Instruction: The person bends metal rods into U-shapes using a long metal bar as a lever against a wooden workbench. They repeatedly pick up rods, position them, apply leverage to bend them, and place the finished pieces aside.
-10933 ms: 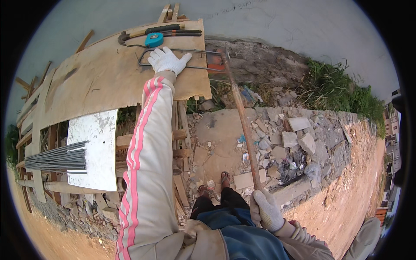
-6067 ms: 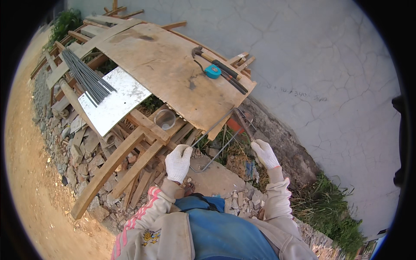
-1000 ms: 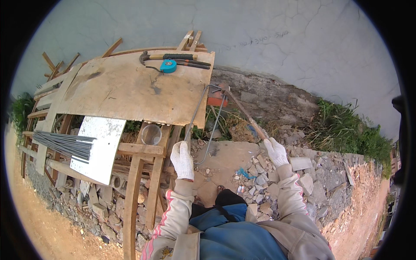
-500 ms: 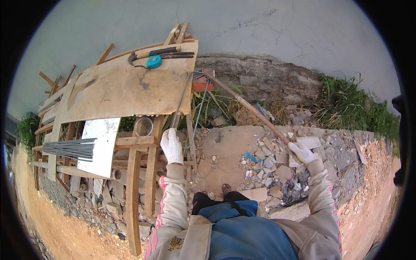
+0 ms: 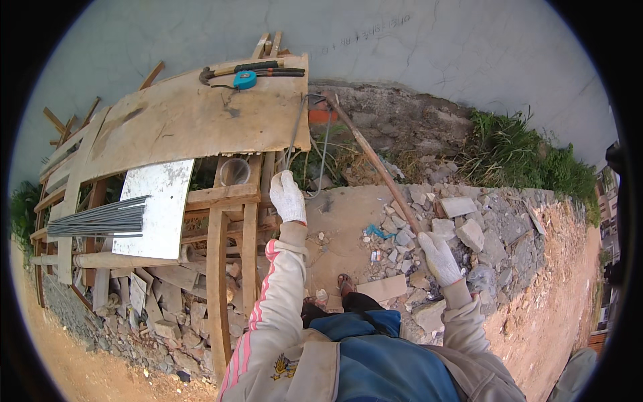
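Note:
My left hand (image 5: 288, 197), in a white glove, is closed around one end of a thin grey steel rod (image 5: 326, 144) bent into a narrow, open-sided frame. The far end of that rod rests at an orange-red block (image 5: 322, 116) beside the plywood's right edge. A long brown rust-coloured bar (image 5: 375, 163) meets the rod at the block and slants back toward me. Its near end is in my gloved right hand (image 5: 439, 258), fingers wrapped round it. Exactly how the bar's head grips the rod is too small to tell.
A plywood board (image 5: 194, 117) bears a hammer (image 5: 234, 69), a teal tape measure (image 5: 244, 80) and dark-handled pliers (image 5: 278, 72). Several straight steel rods (image 5: 100, 218) lie across a white panel (image 5: 157, 194) on a timber frame (image 5: 221, 198). Broken rubble (image 5: 469, 234) covers ground at right; a grey wall (image 5: 375, 40) stands behind.
My right hand has swung the bar's near end leftward and closer to me. My left hand sits farther forward and right in view, still on the bent rod. The whole view has shifted slightly.

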Tool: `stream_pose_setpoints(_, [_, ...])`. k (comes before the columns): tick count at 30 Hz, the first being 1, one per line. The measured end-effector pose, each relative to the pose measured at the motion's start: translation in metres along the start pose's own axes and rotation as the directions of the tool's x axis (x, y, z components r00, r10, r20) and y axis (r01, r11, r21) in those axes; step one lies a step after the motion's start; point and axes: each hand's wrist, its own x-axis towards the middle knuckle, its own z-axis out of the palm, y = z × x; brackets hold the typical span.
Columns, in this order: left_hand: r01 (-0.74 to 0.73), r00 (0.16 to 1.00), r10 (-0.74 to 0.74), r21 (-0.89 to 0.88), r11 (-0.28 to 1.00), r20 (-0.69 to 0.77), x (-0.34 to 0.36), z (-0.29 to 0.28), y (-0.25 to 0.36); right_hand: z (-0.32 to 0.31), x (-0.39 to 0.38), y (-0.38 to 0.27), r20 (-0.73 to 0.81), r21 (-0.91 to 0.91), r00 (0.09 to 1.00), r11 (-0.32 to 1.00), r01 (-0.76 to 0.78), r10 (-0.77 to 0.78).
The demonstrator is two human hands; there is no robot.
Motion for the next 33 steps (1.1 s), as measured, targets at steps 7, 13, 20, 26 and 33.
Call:
stream_pose_setpoints(7, [0.071, 0.992, -0.070, -0.010, 0.997, 0.110, 0.000, -0.006, 0.022, -0.024, 0.040, 0.033, -0.059, -0.140, 0.994, 0.987, 0.081, -0.090])
stream_pose_setpoints(13, [0.042, 0.993, -0.042, 0.007, 0.999, 0.112, 0.004, -0.005, 0.016, -0.021, 0.052, 0.054, -0.028, -0.052, 1.000, 0.999, -0.007, 0.006])
stream_pose_setpoints(20, [0.033, 0.994, -0.033, 0.007, 0.999, 0.102, 0.006, -0.005, 0.009, -0.029, 0.049, 0.046, -0.010, -0.097, 0.999, 0.994, 0.042, -0.043])
stream_pose_setpoints(26, [0.130, 0.982, -0.117, -0.078, 0.988, 0.150, 0.002, -0.008, 0.014, -0.026, 0.011, 0.000, 0.185, 0.140, 0.979, 0.983, -0.115, 0.088])
stream_pose_setpoints(33, [0.135, 0.972, -0.112, -0.099, 0.986, 0.208, 0.001, -0.009, 0.019, 0.000, -0.015, -0.037, 0.456, 0.502, 0.870, 0.753, -0.425, 0.187])
